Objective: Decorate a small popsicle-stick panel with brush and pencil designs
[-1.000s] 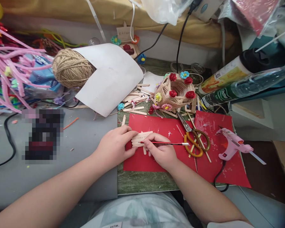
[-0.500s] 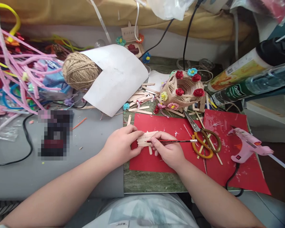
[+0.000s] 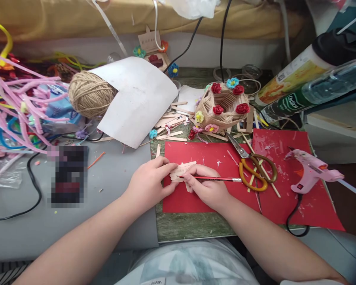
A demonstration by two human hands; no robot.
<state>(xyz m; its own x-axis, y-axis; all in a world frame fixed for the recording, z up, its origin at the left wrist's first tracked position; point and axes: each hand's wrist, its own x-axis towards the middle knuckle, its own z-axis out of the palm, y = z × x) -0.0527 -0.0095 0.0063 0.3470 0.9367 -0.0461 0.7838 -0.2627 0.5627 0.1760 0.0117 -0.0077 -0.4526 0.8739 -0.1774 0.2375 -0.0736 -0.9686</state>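
Your left hand (image 3: 150,180) steadies the left end of the small stick panel (image 3: 182,170), its thumb and fingers pinching the edges. That panel sits over the red paper (image 3: 192,204) on the counter (image 3: 192,228), right in front of you. Your right hand (image 3: 209,189) has its fingers pinched around the red pencil (image 3: 221,179); the tip seems to meet the panel, though it's hard to make out. Just right of that hand lie the scissors (image 3: 245,153), then the pink glue gun (image 3: 308,171).
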